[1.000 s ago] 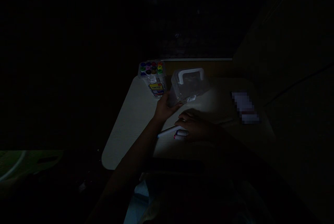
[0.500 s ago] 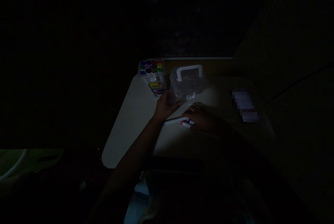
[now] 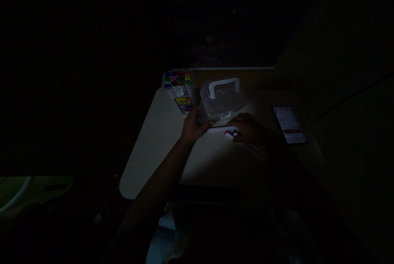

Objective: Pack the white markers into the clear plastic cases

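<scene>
My left hand [image 3: 192, 126] grips the near left corner of a clear plastic box [image 3: 217, 106], its thumb along the front and its fingers partly hidden behind the side. The box has a white handle [image 3: 224, 82] on top and a latch [image 3: 226, 115] at the front. Just right of it, my right hand [image 3: 246, 128] is closed over several white markers. One marker [image 3: 217, 129] points left in front of the box. Another, a marker with a pink end [image 3: 229, 135], sticks out beneath the fingers. Dim light hides the right fingertips.
A clear case of markers [image 3: 178, 87] with many coloured caps stands at the back left of the pale table [image 3: 144, 153]. A phone [image 3: 289, 126] with a lit screen lies at the right. Beyond the table's far edge it is very dark.
My right hand has moved away from me and slightly right, bringing the markers closer to the box's front. My left hand has stayed at the box's corner.
</scene>
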Demonstrator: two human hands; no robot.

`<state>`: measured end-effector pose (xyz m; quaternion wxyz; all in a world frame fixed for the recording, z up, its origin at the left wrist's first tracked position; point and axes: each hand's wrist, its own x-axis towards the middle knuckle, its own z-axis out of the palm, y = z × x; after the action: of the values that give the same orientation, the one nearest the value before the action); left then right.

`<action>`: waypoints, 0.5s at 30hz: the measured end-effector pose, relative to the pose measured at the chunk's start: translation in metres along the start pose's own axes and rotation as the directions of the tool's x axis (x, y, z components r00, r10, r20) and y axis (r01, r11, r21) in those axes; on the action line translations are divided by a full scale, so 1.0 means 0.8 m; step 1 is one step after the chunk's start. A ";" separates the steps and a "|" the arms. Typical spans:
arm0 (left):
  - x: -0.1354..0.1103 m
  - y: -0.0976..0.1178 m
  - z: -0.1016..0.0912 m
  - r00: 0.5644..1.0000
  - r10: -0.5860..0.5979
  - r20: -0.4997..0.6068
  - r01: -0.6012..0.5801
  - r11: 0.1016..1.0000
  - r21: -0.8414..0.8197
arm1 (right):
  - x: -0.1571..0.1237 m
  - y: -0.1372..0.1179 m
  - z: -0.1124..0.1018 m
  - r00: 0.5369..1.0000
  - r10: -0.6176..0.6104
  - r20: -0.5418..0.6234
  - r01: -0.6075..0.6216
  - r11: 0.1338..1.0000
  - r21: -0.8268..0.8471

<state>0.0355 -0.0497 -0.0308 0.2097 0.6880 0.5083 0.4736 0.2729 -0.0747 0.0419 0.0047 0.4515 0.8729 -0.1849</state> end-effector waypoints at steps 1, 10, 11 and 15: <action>-0.001 0.000 0.000 1.000 0.005 -0.003 -0.005 1.000 0.009 | -0.001 0.002 -0.002 1.000 0.023 -0.018 -0.022 1.000 0.019; -0.008 -0.001 -0.006 0.996 0.094 -0.010 -0.092 0.988 0.121 | -0.017 0.045 -0.016 0.938 0.313 -0.148 -0.300 0.948 0.104; -0.008 0.000 -0.006 0.995 0.102 -0.016 -0.099 0.987 0.128 | -0.016 0.052 -0.014 0.938 0.317 -0.142 -0.305 0.947 0.098; -0.007 0.000 -0.006 0.991 0.124 -0.047 -0.117 0.983 0.144 | -0.015 0.068 -0.006 0.949 0.306 -0.074 -0.301 0.951 0.072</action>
<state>0.0308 -0.0557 -0.0313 0.1174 0.7170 0.5035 0.4676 0.3234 -0.0538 0.0315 -0.0171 0.5876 0.7866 -0.1889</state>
